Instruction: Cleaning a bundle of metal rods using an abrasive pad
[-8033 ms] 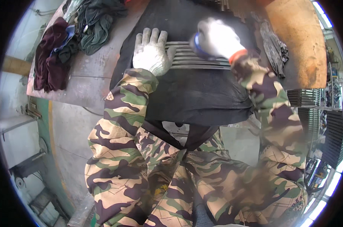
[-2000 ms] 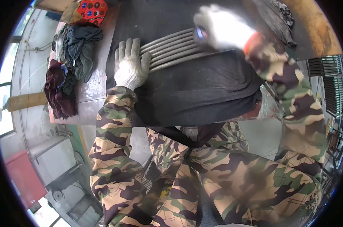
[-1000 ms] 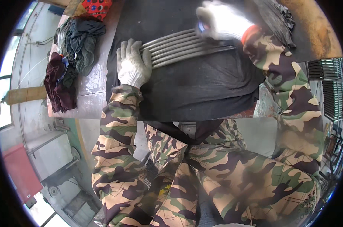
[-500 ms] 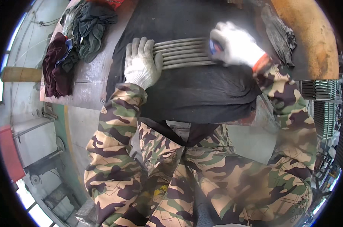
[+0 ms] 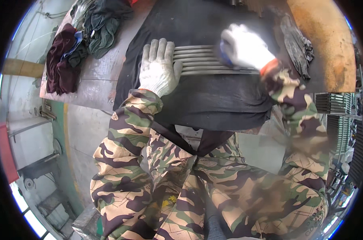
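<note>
Several slim grey metal rods lie side by side on a black cloth. My left hand, in a white knitted glove greyed at the fingers, rests flat at their left ends, fingers stretched out and the thumb along the rods. My right hand, gloved in white with an orange cuff, is smeared by motion over the rods' right part. Its fingers curl round a small blue thing pressed near the rods; its kind is not clear. Rod ends show below and beyond that hand.
Dark green rags and a maroon rag are heaped at the table's left. A grey crumpled glove or rag lies at the right, beside a stained tan board. Racked metal bars stand beyond the right edge.
The view has turned slightly. My right hand has shifted left along the rods, so more of them shows to its right. My left hand stays flat on their left ends.
</note>
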`<state>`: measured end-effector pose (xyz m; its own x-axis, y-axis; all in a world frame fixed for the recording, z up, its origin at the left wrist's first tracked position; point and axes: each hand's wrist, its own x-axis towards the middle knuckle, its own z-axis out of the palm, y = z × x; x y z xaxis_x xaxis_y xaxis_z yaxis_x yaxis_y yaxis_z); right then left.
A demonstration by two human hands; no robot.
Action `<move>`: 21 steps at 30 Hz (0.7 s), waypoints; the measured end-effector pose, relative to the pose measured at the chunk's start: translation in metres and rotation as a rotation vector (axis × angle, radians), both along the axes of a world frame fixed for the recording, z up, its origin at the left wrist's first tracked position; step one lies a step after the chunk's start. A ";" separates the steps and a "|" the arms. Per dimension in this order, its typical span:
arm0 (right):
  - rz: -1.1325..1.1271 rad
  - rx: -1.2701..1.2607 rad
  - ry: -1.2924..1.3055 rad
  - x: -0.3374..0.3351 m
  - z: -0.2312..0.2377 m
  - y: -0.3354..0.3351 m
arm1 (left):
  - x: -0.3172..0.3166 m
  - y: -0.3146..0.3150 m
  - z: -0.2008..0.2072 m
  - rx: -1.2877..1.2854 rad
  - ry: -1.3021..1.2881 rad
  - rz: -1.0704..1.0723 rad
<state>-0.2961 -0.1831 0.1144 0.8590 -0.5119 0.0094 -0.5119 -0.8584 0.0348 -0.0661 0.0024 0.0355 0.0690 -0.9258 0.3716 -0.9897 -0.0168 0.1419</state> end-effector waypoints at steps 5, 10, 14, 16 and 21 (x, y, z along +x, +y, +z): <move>0.084 0.025 -0.046 0.019 -0.002 0.016 | 0.006 0.000 0.002 -0.112 -0.008 -0.043; 0.019 -0.045 -0.052 0.009 -0.007 0.010 | -0.004 -0.021 -0.003 -0.095 0.050 -0.026; 0.200 -0.038 -0.115 0.022 -0.002 0.042 | 0.005 -0.011 0.006 -0.049 -0.006 0.098; 0.123 -0.047 -0.089 0.036 -0.007 0.022 | 0.008 -0.021 -0.004 -0.067 0.007 0.106; 0.107 -0.053 -0.093 0.047 -0.012 0.027 | 0.005 -0.010 -0.011 -0.118 -0.004 0.155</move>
<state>-0.2492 -0.1558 0.1027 0.9029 -0.4139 0.1156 -0.4205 -0.9065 0.0384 -0.0612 -0.0073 0.0246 0.2057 -0.8540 0.4779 -0.9772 -0.1527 0.1478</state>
